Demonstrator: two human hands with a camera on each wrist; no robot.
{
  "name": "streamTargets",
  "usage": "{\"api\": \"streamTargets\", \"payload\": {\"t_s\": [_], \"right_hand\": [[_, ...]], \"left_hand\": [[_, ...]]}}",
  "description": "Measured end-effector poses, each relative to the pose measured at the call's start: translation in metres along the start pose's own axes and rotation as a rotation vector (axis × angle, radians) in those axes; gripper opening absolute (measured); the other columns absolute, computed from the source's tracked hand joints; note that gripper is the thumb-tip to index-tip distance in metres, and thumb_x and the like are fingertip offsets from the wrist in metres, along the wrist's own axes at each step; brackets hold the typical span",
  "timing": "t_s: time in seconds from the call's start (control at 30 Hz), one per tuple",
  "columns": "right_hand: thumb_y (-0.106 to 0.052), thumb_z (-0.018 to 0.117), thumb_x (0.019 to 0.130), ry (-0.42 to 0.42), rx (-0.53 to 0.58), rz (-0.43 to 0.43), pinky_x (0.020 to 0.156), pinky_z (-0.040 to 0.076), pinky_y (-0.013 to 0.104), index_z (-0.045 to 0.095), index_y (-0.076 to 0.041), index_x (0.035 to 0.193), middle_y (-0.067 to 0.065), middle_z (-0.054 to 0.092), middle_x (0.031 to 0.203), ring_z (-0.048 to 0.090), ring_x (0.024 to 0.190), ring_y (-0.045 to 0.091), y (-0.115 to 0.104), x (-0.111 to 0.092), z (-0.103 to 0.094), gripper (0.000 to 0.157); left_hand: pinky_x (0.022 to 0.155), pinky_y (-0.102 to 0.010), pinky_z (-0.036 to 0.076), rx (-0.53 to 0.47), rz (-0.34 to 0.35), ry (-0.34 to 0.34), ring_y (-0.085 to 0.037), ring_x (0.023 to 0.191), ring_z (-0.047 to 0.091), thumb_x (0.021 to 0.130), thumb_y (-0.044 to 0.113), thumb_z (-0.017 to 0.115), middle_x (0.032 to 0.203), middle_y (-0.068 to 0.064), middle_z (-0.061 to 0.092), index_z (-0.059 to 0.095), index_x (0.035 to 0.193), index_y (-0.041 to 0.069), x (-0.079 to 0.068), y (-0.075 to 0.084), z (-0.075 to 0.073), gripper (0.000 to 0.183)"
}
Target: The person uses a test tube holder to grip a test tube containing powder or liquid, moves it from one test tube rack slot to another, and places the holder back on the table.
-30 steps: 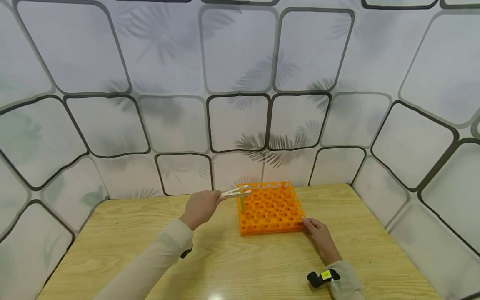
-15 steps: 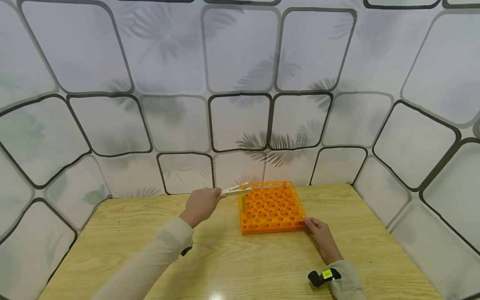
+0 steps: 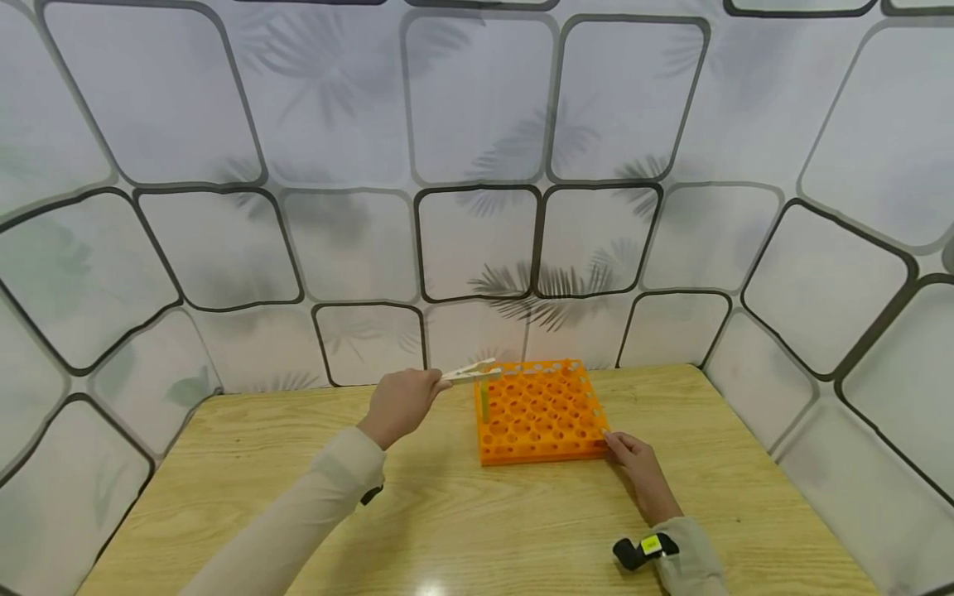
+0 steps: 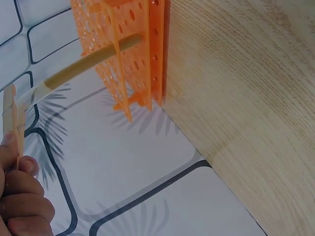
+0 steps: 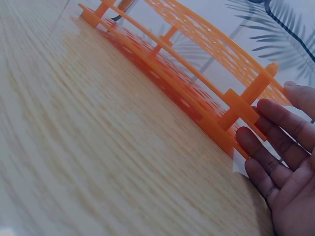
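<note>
An orange test tube rack (image 3: 540, 451) stands on the table near the back wall. At its left side a test tube (image 4: 78, 69) with yellow liquid stands upright in a hole, its clear top sticking out. My left hand (image 3: 402, 406) pinches a wooden test tube holder (image 3: 469, 374) by its rear end. The holder's two prongs are spread apart at the tube's mouth; whether they touch the glass I cannot tell. My right hand (image 3: 639, 472) holds the rack's near right corner. In the right wrist view the thumb lies at the top plate and the fingers at the side.
The wooden table (image 3: 447, 521) reaches toward me and to both sides of the rack. A patterned wall covering (image 3: 477, 240) rises right behind the rack and also closes in the left and right.
My left hand has raised the test tube holder slightly, its prongs now a little higher over the rack. My right hand stays at the rack's corner, and the rack keeps its place.
</note>
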State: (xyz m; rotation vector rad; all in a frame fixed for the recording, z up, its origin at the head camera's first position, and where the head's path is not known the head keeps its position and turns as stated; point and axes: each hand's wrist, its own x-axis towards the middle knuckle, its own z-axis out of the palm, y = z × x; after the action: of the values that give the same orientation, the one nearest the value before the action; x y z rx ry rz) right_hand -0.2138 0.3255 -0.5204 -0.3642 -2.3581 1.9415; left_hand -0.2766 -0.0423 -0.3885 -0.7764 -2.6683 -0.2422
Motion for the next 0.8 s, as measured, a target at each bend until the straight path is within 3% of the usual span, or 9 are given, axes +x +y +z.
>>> {"api": "streamTargets", "payload": {"t_s": [0.37,0.67,0.8], "right_hand": [[-0.041,0.053,0.095,0.004,-0.005,-0.007,0.078,0.047,0.015,0.062,0.001,0.104,-0.013,0.058,0.092,0.055,0.086,-0.003,0.002,0.001,0.0,0.044],[-0.042,0.054,0.094,-0.002,-0.019,0.004,0.079,0.047,0.016,0.062,0.002,0.109,-0.014,0.06,0.092,0.057,0.086,-0.003,0.004,0.002,0.0,0.047],[-0.042,0.054,0.094,-0.003,-0.013,0.002,0.079,0.047,0.016,0.061,0.002,0.107,-0.012,0.06,0.091,0.057,0.086,-0.002,0.003,0.002,0.0,0.047]], "left_hand": [[0.042,-0.025,0.028,-0.004,-0.004,-0.012,-0.01,0.039,0.035,0.096,0.035,0.05,0.048,0.003,0.04,0.056,0.076,0.013,0.001,0.0,-0.006,0.031],[0.042,-0.023,0.023,-0.012,-0.012,-0.014,-0.01,0.038,0.031,0.097,0.035,0.05,0.046,0.003,0.033,0.045,0.067,0.015,0.002,0.0,-0.01,0.036],[0.042,-0.023,0.024,-0.002,-0.012,-0.01,-0.009,0.038,0.031,0.097,0.035,0.049,0.046,0.004,0.033,0.048,0.068,0.014,0.002,0.0,-0.011,0.036]]}}
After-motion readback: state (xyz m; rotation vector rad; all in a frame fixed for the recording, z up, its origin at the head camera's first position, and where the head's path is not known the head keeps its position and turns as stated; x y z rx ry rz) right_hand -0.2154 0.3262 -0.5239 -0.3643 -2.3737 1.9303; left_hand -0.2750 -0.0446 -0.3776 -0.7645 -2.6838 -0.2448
